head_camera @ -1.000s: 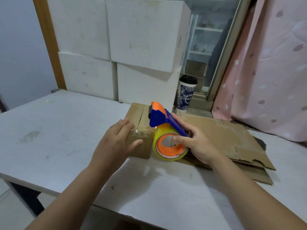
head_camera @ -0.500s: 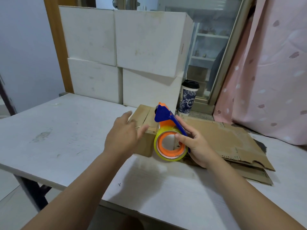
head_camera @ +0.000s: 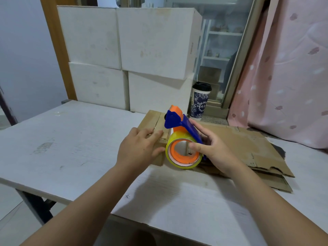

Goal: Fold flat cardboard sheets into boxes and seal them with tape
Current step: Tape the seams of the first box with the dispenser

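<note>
A small brown cardboard box (head_camera: 154, 121) stands folded on the white table (head_camera: 58, 144). My left hand (head_camera: 140, 150) lies over its near left corner, fingers on the top and thumb against the front face. A blue and orange tape dispenser (head_camera: 179, 128) with a yellowish roll of tape (head_camera: 183, 153) sits against the box's right side. My right hand (head_camera: 213, 150) grips the dispenser, thumb in the roll's orange core and fingers along the blue handle.
Flat brown cardboard sheets (head_camera: 252, 150) lie stacked to the right under my right hand. Several white boxes (head_camera: 134, 50) are stacked at the back. A lidded paper cup (head_camera: 199, 101) stands by the window. A pink curtain (head_camera: 287, 68) hangs at the right.
My left hand lifted briefly from the box's front corner and now rests on its top edge again. The dispenser stays against the box in my right hand.
</note>
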Demonstrator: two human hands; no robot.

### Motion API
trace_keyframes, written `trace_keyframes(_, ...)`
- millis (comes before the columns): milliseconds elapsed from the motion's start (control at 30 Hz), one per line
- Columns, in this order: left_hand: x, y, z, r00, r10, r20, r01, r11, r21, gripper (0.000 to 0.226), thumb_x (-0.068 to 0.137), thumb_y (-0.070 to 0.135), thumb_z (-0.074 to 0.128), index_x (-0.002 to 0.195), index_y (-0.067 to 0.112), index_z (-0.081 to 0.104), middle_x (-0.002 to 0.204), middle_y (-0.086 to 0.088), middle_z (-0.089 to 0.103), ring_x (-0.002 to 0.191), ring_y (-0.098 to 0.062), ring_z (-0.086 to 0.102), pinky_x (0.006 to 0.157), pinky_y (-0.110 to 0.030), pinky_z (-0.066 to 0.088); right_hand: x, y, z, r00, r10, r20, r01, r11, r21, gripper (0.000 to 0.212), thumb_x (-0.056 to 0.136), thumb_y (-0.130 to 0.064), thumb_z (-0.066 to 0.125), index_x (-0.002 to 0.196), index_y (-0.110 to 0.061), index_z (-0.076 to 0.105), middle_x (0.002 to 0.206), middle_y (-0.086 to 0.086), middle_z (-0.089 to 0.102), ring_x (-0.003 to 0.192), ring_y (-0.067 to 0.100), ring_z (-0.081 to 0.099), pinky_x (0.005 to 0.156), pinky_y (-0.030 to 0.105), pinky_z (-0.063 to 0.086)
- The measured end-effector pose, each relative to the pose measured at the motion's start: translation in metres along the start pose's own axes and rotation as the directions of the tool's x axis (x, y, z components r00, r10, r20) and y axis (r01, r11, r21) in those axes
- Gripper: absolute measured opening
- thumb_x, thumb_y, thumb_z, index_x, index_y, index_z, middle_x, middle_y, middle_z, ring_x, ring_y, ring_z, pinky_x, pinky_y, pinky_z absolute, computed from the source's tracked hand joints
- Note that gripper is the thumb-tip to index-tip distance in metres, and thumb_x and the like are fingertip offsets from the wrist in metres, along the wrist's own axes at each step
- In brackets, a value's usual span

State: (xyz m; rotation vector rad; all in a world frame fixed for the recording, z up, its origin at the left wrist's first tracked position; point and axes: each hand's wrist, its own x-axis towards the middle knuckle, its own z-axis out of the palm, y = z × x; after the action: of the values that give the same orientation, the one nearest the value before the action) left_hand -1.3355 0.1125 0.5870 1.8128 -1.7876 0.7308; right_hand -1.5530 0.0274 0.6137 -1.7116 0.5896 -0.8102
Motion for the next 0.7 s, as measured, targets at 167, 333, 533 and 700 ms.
trace_keyframes(167, -0.002, 0.01, 0.005, 0.988, -0.105, -0.114, 0.096, 0.992, -0.082, 0.047, 0.076, 0.053, 0.047, 0.101, 0.021, 0.071, 0.099, 0.0, 0.067, 0.092, -0.029, 0.059, 0.049, -0.027, 0.044, -0.005, -0.012, 0.001, 0.996, -0.089, 0.007, 0.089, 0.981, -0.174, 0.072, 0.075, -0.009, 0.078, 0.126, -0.051, 0.049, 0.129, -0.028, 0.054, 0.117, 0.0, 0.055, 0.097, 0.024, 0.047)
trace_keyframes(333, 0.005, 0.02, 0.01, 0.978, -0.209, -0.014, 0.204, 0.965, -0.163, 0.047, 0.066, 0.042, 0.078, 0.107, 0.022, 0.066, 0.111, -0.001, 0.063, 0.113, -0.029, 0.053, 0.055, -0.03, 0.045, -0.004, -0.032, -0.001, 0.991, -0.126, 0.039, 0.131, 0.922, -0.364, 0.074, 0.07, -0.029, 0.083, 0.124, -0.063, 0.046, 0.127, -0.024, 0.055, 0.111, -0.001, 0.056, 0.094, 0.024, 0.048)
trace_keyframes(533, 0.006, 0.021, 0.009, 0.97, -0.228, -0.081, 0.213, 0.964, -0.159, 0.034, 0.064, 0.043, 0.08, 0.089, 0.022, 0.069, 0.093, 0.005, 0.066, 0.097, -0.025, 0.058, 0.052, -0.022, 0.032, -0.006, -0.036, -0.003, 0.995, -0.093, 0.037, 0.1, 0.937, -0.333, 0.067, 0.067, -0.041, 0.073, 0.125, -0.056, 0.043, 0.124, -0.018, 0.057, 0.103, 0.002, 0.06, 0.087, 0.02, 0.05)
trace_keyframes(700, 0.005, 0.016, 0.006, 0.975, -0.211, -0.072, 0.2, 0.97, -0.142, 0.033, 0.066, 0.044, 0.077, 0.089, 0.023, 0.067, 0.092, 0.006, 0.066, 0.095, -0.026, 0.056, 0.052, -0.018, 0.026, -0.012, -0.035, -0.011, 0.993, -0.089, 0.081, 0.115, 0.903, -0.414, 0.066, 0.073, -0.025, 0.078, 0.123, -0.054, 0.046, 0.128, -0.034, 0.047, 0.117, -0.016, 0.047, 0.094, 0.009, 0.041)
